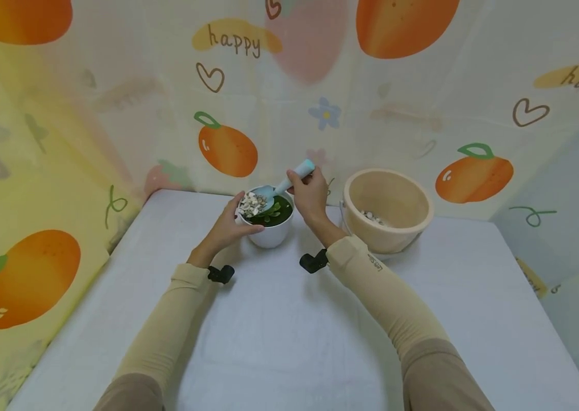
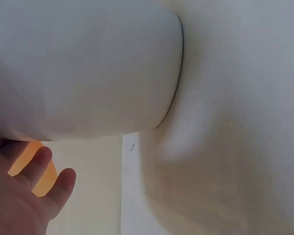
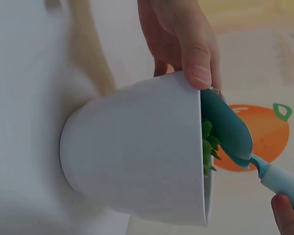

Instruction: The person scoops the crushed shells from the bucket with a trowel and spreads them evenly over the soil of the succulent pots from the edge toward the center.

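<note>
A white flowerpot (image 1: 269,237) stands on the table, with a small green leafy plant (image 1: 271,214) inside. My left hand (image 1: 230,222) grips the pot at its left side, its thumb lying on the rim in the right wrist view. In my right hand (image 1: 311,197) is the pale blue handle of a small garden trowel (image 3: 230,127), held above the pot from the upper right. The trowel's blade tilts down at the rim near the left thumb. Whitish pebbles (image 1: 252,204) lie at the blade and the pot's left part.
Right of the pot stands a cream bucket (image 1: 389,237) with a wire handle and some pebbles (image 1: 372,217) at its bottom. A white cloth covers the table (image 1: 279,342). Behind it hangs a printed curtain (image 1: 289,97) with oranges and hearts.
</note>
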The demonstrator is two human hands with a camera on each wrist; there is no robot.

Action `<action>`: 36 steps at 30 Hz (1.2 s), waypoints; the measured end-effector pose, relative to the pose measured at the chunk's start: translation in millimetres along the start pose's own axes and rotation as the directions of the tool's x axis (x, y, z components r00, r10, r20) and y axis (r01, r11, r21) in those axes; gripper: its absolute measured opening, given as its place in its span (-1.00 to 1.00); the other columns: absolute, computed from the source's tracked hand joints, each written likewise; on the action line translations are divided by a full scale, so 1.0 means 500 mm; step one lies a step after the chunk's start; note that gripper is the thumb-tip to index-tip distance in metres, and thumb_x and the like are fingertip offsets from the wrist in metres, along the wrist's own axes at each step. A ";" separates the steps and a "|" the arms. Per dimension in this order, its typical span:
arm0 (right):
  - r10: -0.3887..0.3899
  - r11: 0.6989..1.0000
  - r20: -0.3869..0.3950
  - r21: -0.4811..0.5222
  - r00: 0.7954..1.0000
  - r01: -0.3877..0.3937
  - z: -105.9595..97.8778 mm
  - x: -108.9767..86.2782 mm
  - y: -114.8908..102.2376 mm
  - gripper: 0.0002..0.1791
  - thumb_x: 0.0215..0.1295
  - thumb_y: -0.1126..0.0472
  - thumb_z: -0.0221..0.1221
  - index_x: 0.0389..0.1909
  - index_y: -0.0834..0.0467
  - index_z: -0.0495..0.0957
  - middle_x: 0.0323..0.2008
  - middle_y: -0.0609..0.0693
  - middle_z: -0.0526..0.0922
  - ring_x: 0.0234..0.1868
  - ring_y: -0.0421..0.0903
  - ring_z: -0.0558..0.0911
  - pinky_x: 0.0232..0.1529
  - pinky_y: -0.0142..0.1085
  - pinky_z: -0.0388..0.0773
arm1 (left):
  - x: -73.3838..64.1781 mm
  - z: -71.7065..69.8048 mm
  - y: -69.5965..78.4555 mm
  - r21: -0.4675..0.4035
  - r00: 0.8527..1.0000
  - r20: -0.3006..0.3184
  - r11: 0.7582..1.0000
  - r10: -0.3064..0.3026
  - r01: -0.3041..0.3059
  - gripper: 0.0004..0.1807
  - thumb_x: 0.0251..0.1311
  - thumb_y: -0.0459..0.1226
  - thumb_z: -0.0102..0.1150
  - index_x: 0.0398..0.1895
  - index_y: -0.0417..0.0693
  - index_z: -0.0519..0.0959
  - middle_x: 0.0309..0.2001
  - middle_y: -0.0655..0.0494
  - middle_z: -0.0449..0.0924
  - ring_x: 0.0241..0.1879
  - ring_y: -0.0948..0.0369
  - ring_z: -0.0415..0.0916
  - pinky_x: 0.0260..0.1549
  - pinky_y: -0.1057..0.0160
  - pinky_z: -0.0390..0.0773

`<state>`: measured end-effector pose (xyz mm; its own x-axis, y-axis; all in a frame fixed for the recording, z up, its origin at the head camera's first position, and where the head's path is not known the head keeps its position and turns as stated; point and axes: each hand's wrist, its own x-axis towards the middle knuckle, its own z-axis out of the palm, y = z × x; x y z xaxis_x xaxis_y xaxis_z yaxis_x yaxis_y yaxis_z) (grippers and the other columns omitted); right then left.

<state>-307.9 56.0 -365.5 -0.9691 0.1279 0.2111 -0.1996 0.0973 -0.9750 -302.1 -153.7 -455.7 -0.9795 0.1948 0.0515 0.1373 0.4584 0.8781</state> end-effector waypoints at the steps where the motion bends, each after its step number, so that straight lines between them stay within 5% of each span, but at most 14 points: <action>1: 0.000 1.000 -0.002 -0.003 1.000 0.000 0.000 0.000 0.000 -0.64 0.38 0.15 0.17 0.01 0.33 0.42 -0.12 0.30 0.66 -0.15 0.15 0.73 -0.20 -0.30 0.70 | 0.000 0.001 -0.001 -0.009 1.000 0.005 1.000 -0.006 0.006 0.22 -0.03 -0.06 0.48 0.57 -0.04 -0.15 0.55 -0.12 -0.10 0.52 -0.05 -0.10 0.45 -0.19 -0.01; 19: -0.028 1.000 -0.073 0.011 0.997 0.029 -0.005 -0.004 -0.001 -0.64 0.36 0.18 0.19 -0.02 0.38 0.42 -0.16 0.35 0.66 -0.21 0.24 0.72 -0.09 0.01 0.66 | -0.015 0.021 0.008 0.023 0.994 -0.107 1.000 -0.015 0.018 0.20 -0.07 -0.01 0.50 0.55 -0.08 -0.06 0.49 -0.14 0.06 0.46 -0.06 0.03 0.41 -0.20 0.09; 25: -0.032 0.999 -0.085 -0.001 0.996 0.032 0.000 -0.006 0.003 -0.65 0.36 0.16 0.20 -0.03 0.34 0.43 -0.18 0.31 0.68 -0.21 0.16 0.73 -0.22 -0.26 0.70 | -0.025 0.031 0.011 0.004 0.988 -0.151 1.000 -0.024 0.025 0.20 -0.08 0.03 0.50 0.55 -0.05 -0.05 0.47 -0.14 0.08 0.44 -0.05 0.05 0.41 -0.22 0.10; 32: -0.058 0.997 -0.062 0.056 0.996 0.062 -0.004 -0.002 0.012 -0.63 0.33 0.15 0.23 -0.01 0.33 0.45 -0.19 0.33 0.67 -0.16 0.18 0.72 -0.07 0.00 0.66 | -0.024 0.022 0.013 0.029 0.995 -0.104 0.999 -0.011 0.014 0.21 -0.05 -0.01 0.48 0.55 -0.08 -0.10 0.50 -0.16 0.00 0.47 -0.06 0.00 0.42 -0.22 0.06; 36: -0.094 0.994 -0.015 0.061 0.995 0.095 -0.004 -0.002 0.012 -0.61 0.35 0.16 0.21 0.02 0.36 0.43 -0.16 0.31 0.65 -0.10 0.17 0.70 -0.05 -0.06 0.67 | -0.017 0.013 0.010 0.011 0.998 -0.065 1.000 0.005 -0.004 0.20 -0.03 -0.06 0.47 0.56 -0.06 -0.12 0.53 -0.13 -0.06 0.49 -0.05 -0.03 0.42 -0.18 0.10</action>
<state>-307.9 58.6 -371.4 -0.9437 0.1329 0.3029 -0.2990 0.0486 -0.9530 -292.1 -147.3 -455.0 -0.9863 0.1404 0.0868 0.1433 0.4671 0.8725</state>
